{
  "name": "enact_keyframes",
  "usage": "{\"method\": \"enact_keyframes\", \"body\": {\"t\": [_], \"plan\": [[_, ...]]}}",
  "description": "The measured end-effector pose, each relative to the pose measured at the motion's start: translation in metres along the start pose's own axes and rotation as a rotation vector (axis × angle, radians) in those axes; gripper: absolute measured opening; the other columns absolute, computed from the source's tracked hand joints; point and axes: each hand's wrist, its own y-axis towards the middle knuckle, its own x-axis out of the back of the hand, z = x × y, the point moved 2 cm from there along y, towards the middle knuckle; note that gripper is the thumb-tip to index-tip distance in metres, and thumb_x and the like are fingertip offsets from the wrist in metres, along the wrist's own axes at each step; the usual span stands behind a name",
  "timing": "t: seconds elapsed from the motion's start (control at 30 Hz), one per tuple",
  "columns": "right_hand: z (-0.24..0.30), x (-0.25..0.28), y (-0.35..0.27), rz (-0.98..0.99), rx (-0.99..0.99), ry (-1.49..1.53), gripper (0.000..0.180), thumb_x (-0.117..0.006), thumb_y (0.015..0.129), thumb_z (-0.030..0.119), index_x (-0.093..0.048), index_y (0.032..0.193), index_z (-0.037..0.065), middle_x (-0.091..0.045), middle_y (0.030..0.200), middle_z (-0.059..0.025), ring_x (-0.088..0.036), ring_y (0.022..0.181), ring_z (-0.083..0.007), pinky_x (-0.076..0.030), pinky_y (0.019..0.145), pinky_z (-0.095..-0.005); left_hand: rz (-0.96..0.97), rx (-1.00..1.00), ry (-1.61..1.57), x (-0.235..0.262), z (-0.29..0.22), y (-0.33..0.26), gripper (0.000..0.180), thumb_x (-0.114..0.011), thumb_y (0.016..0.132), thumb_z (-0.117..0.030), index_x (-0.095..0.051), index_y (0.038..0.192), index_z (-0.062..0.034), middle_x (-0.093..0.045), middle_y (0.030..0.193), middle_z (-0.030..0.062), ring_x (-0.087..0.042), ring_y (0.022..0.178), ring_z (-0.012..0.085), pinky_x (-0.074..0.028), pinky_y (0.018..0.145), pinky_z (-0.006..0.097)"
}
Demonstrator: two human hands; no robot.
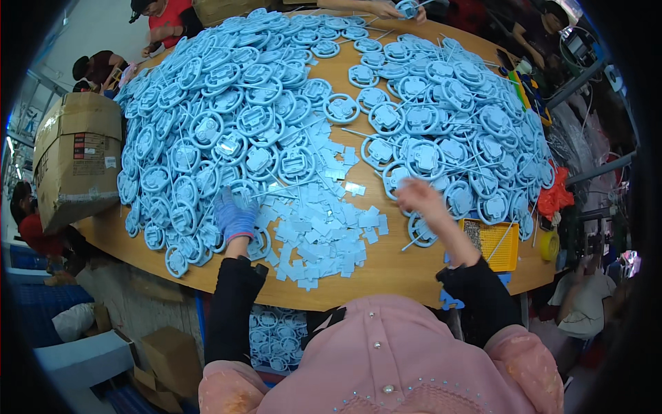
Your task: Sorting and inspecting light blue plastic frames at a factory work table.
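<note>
Touching blue plastic rings, the fabric-gloved left hand — like the blurred right hand — has an unclear grip.

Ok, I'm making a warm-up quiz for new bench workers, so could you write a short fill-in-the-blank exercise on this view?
1. The left hand, at the light-blue ring-shaped plastic parts, wears a blue ____.
2. The colour of the plastic basket near the right hand is ____.
3. The big box beside the left-hand heap is made of ____.

Missing words: glove; yellow; cardboard.
</note>
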Motion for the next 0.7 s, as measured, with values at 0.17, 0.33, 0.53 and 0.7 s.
{"method": "enact_keyframes", "body": {"t": [0.17,0.33,0.53,0.7], "plan": [[-0.058,-0.057,0.0,0.097,0.438,-1.215,0.036,-0.068,0.074,0.01,-0.058,0.109,0.009,-0.058,0.097,-0.011,-0.058,0.092,-0.0271,-0.05,0.074,-0.0377,0.188,0.006,-0.042,0.004,-0.027,0.026,0.09,-0.081,0.062,-0.026,-0.038,0.138,-0.0069,-0.04,0.135,0.0265,-0.043,0.123,0.0399,-0.037,0.103,0.04],[-0.075,-0.058,0.003,0.063,0.435,-1.306,0.019,-0.063,0.074,0.008,-0.06,0.093,0.009,-0.055,0.091,-0.0097,-0.057,0.089,-0.0285,-0.049,0.074,-0.0394,0.403,0.088,-0.177,0.0,-0.025,0.026,0.084,-0.082,0.063,-0.025,-0.042,0.134,-0.0039,-0.045,0.128,0.0244,-0.05,0.111,0.035,-0.043,0.093,0.037],[-0.081,-0.045,0.007,0.093,0.388,-1.035,0.019,-0.062,0.08,0.012,-0.063,0.098,0.006,-0.063,0.085,-0.0096,-0.061,0.08,-0.0304,-0.049,0.07,-0.0401,0.788,0.349,-0.7,-0.015,0.024,-0.002,0.059,-0.079,0.072,-0.018,-0.05,0.12,0.0016,-0.063,0.101,0.0129,-0.064,0.081,0.0197,-0.054,0.067,0.03],[-0.045,-0.055,-0.003,-0.05,0.214,-0.555,0.023,-0.062,0.082,0.013,-0.064,0.103,0.004,-0.065,0.08,-0.0108,-0.061,0.068,-0.0278,-0.048,0.063,-0.0353,0.802,0.504,-1.672,0.028,-0.013,-0.076,0.047,-0.064,0.084,-0.011,-0.046,0.127,-0.0022,-0.062,0.109,0.0136,-0.064,0.094,0.0268,-0.056,0.081,0.042]]}}
